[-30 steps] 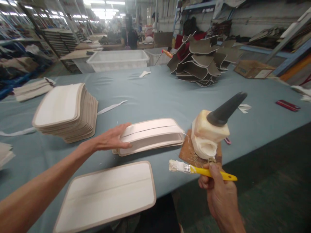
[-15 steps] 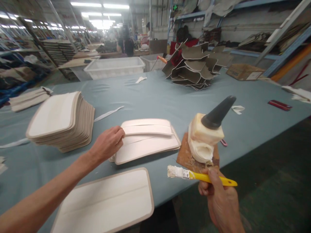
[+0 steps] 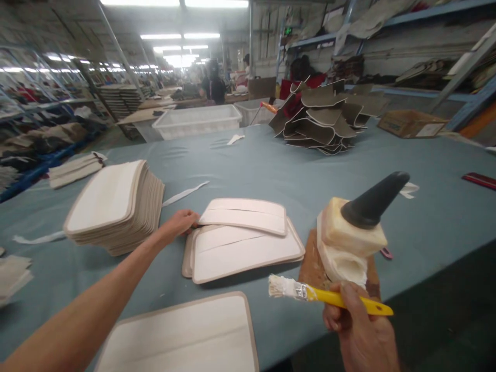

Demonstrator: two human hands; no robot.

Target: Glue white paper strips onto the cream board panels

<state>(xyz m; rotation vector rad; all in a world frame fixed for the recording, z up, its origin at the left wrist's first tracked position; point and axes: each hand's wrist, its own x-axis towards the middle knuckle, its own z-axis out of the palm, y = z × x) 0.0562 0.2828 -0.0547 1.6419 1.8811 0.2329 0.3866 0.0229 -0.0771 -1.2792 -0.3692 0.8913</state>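
Upper panel (image 3: 244,214) has shifted back since the earlier frame, now overlapping the pile's (image 3: 248,256) far edge. Left hand (image 3: 184,222) grip: pinching its left corner. Right hand (image 3: 362,323) grip: clasping brush (image 3: 331,297) at table (image 3: 279,165) near edge. Open room between panel and bin (image 3: 197,124). Box (image 3: 411,124) print illegible.

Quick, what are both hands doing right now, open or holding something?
Left hand: closed, at the left end of the upper panel.
Right hand: closed, holding the brush.
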